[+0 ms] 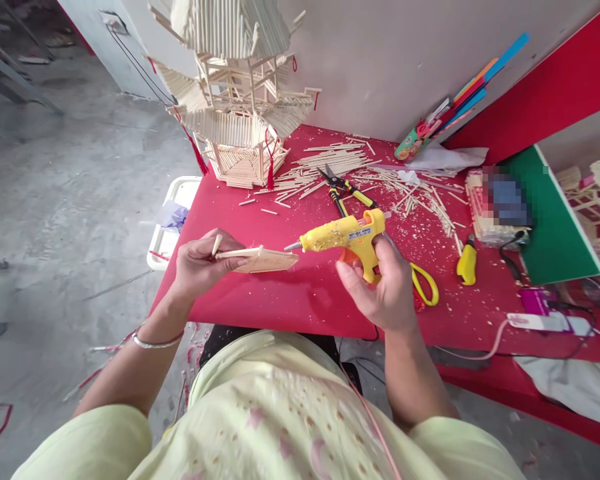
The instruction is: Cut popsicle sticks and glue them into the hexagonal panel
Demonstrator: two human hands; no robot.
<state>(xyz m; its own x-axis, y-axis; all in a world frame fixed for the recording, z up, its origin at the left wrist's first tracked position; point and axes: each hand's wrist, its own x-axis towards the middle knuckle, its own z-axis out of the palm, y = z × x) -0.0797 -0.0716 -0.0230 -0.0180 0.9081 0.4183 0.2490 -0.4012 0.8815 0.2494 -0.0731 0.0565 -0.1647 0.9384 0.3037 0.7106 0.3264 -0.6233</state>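
Between the thumb and fingers of my left hand [203, 263] is a flat panel of wooden sticks [267, 260], seen nearly edge-on. A short stick [217, 245] pokes up beside its near end, at my fingers. My right hand [383, 283] is wrapped round the grip of a yellow glue gun [343, 232], with a finger by its orange trigger. The metal nozzle points left and sits just off the panel's right end; whether it touches I cannot tell. Glue-stick end shows at the gun's back.
A stick pagoda model [240, 120] with red tassels stands at the back left. Behind the gun lie pliers-like cutters [340, 187] and loose sticks [330, 163]. To the right are a yellow-handled tool [467, 261], a green board [550, 220] and a power strip [545, 323].
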